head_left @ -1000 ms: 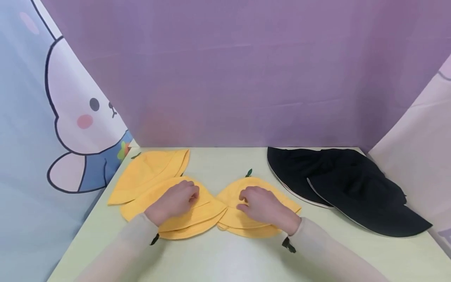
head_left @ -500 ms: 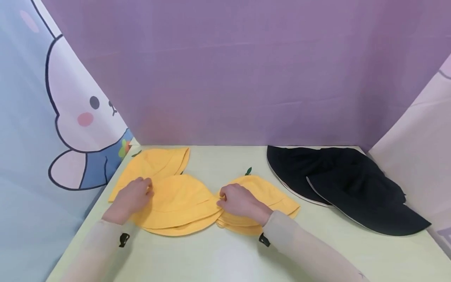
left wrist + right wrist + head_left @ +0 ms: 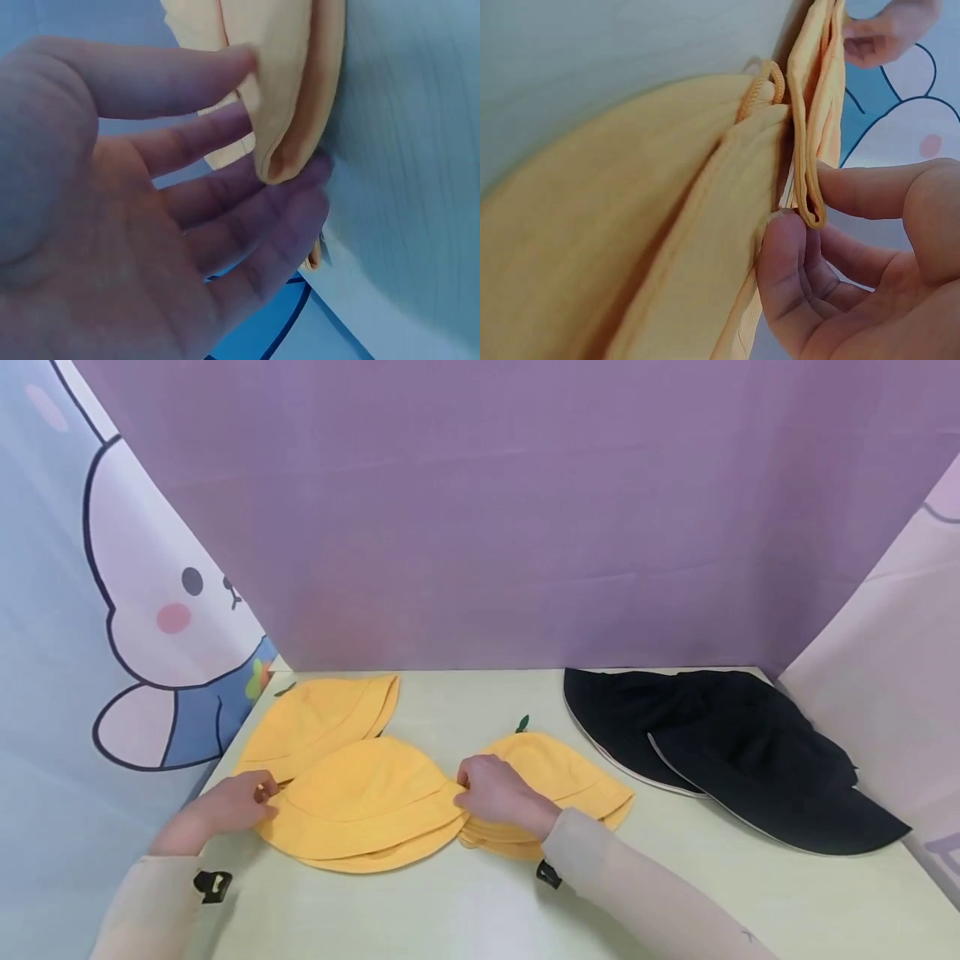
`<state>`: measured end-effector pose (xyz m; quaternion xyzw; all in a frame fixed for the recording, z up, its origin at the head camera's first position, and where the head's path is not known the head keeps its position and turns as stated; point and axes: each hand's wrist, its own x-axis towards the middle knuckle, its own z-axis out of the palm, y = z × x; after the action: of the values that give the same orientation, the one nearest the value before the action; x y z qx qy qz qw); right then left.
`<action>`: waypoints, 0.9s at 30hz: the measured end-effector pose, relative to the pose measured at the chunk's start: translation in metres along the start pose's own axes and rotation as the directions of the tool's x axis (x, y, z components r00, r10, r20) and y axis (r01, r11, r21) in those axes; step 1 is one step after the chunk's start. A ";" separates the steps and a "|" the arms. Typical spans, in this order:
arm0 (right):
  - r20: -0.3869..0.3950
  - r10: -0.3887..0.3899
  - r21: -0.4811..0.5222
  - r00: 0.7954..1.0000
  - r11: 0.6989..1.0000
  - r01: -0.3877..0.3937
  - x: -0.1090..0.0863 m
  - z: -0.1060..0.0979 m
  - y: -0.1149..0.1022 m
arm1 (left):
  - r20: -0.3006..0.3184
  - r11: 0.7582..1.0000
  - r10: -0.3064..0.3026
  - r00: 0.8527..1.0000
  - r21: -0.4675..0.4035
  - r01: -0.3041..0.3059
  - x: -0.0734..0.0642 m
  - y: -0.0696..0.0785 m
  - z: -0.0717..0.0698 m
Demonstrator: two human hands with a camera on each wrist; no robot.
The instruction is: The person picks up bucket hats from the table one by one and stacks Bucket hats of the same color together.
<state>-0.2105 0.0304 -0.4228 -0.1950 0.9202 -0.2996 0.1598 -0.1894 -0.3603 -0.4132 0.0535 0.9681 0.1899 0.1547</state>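
Note:
A folded yellow bucket hat [image 3: 367,802] lies at the front left of the table, brim towards me. At its left brim corner is my left hand [image 3: 232,806]; in the left wrist view the folded brim [image 3: 281,105] sits between thumb and fingers, with the thumb tip against the cloth. My right hand [image 3: 495,789] pinches the right brim corner [image 3: 810,195] between thumb and fingers. Beneath that corner lies another folded yellow hat [image 3: 558,768] with a green leaf on top, partly covered by the right hand. In the right wrist view a thin loop [image 3: 769,82] shows on its brim.
Behind the left hand lies a third yellow hat [image 3: 322,710], overlapped by the front one. Two black hats [image 3: 757,768] overlap at the right of the pale table [image 3: 480,910]. A purple cloth [image 3: 480,510] rises at the back, with printed cloth walls at both sides.
My left hand has moved left and down from over the front hat to its left brim corner. My right hand has moved left from the right hat to the front hat's right corner.

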 end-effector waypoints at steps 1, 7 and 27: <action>-0.002 0.002 0.003 1.000 1.000 -0.002 0.001 0.000 0.000 | 0.005 1.000 0.006 1.000 -0.008 -0.006 0.000 -0.001 -0.001; 0.004 0.005 0.032 1.000 0.999 -0.006 0.000 -0.004 0.003 | -0.009 0.998 0.037 0.999 -0.048 -0.037 -0.003 0.002 -0.012; -0.096 -0.059 0.067 0.994 0.996 0.066 -0.019 -0.052 0.033 | -0.103 0.986 0.158 0.982 -0.038 -0.163 -0.001 0.049 -0.022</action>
<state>-0.2237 0.0893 -0.4000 -0.2038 0.9091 -0.3451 0.1136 -0.1933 -0.3233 -0.3750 0.1182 0.9625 0.2264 0.0916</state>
